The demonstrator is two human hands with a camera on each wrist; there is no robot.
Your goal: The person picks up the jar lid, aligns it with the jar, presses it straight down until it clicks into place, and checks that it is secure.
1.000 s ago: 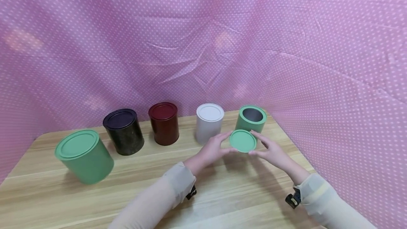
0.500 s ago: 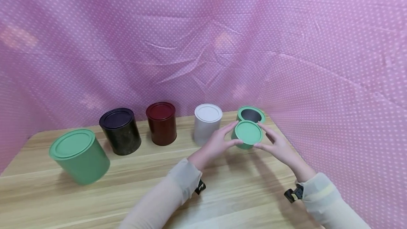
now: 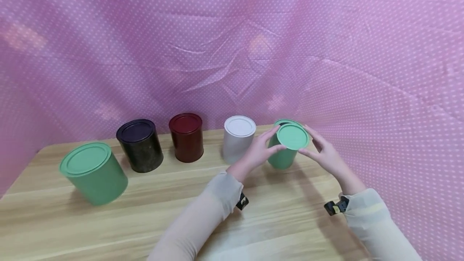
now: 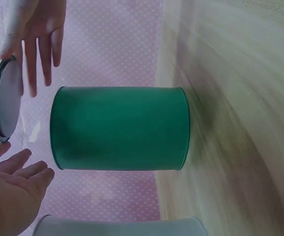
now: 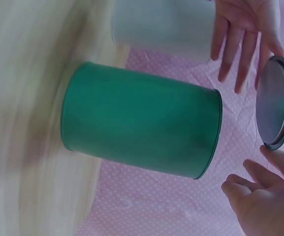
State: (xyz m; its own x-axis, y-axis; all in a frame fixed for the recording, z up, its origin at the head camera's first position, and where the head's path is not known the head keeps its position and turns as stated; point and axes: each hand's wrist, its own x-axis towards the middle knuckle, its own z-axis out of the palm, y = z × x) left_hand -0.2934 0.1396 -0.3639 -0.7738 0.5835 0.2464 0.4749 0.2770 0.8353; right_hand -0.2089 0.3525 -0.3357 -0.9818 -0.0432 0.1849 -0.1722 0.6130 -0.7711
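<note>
A round green lid (image 3: 293, 136) is held level between two hands. My left hand (image 3: 258, 151) grips its left edge with thumb and index finger, and my right hand (image 3: 325, 157) does the same on the right edge. Below and behind it stands an uncovered green can (image 3: 282, 158), upright on the table. In the head view the lid hides most of the can's dark opening. Both wrist views show a gap between the lid (image 4: 9, 101) and the can's top rim, with the lid's pale underside (image 5: 270, 103) facing the can.
A white can (image 3: 237, 144) stands just left of the green one. Farther left on the wooden table (image 3: 163, 204) are a dark red can (image 3: 187, 144), a black can (image 3: 143, 152) and a larger green can (image 3: 99, 180), all lidded. A pink dotted cloth (image 3: 217, 51) surrounds the table.
Both hands have carried the lid up and away from the person, slightly to the right. It started in front of the green can and now overlaps its opening in the head view.
</note>
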